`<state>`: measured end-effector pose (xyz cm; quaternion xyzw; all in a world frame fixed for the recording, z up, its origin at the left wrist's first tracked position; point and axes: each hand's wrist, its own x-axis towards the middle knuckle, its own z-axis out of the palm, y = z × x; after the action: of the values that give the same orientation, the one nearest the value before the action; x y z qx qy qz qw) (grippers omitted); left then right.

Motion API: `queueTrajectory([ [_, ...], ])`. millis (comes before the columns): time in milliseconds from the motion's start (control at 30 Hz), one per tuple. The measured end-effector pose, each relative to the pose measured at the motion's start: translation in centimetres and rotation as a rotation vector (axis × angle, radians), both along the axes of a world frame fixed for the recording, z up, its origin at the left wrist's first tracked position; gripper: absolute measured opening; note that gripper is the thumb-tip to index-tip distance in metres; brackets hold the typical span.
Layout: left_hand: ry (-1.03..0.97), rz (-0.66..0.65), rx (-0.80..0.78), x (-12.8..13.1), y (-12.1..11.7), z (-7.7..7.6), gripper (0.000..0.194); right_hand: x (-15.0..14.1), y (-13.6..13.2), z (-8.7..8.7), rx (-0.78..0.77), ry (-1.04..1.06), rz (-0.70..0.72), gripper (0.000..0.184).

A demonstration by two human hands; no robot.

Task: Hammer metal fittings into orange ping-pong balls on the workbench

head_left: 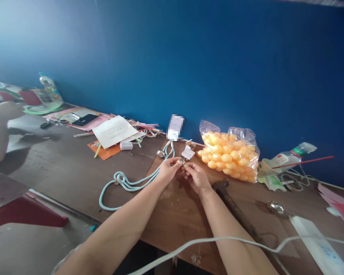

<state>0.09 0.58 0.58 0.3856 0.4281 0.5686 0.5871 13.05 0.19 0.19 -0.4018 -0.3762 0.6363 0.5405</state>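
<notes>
My left hand (pixel 168 169) and my right hand (pixel 195 175) meet over the brown wooden table (pixel 177 214), fingertips pinched together on a small metal clasp (pixel 180 161). A pale blue cord (pixel 126 183) runs from the clasp area, knotted and looped to the left on the table. A small white tag (pixel 188 153) lies just behind my fingers. A round metal piece (pixel 160 153) sits at the cord's far end. What exactly joins the clasp to the cord is too small to tell.
A clear bag of orange balls (pixel 229 154) stands right of my hands. A hammer (pixel 235 210), a white power strip (pixel 318 244) with its cable, a plastic bottle (pixel 292 156), papers (pixel 114 130) and scissors (pixel 47 124) lie around. A blue wall rises behind.
</notes>
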Motion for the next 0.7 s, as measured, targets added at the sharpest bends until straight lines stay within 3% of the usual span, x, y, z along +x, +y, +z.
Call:
queueTrajectory([
  [700,-0.038,-0.036,0.042,0.01,-0.32,0.26,0.026,0.15,-0.05,0.11,-0.040,0.155,0.038,0.025],
])
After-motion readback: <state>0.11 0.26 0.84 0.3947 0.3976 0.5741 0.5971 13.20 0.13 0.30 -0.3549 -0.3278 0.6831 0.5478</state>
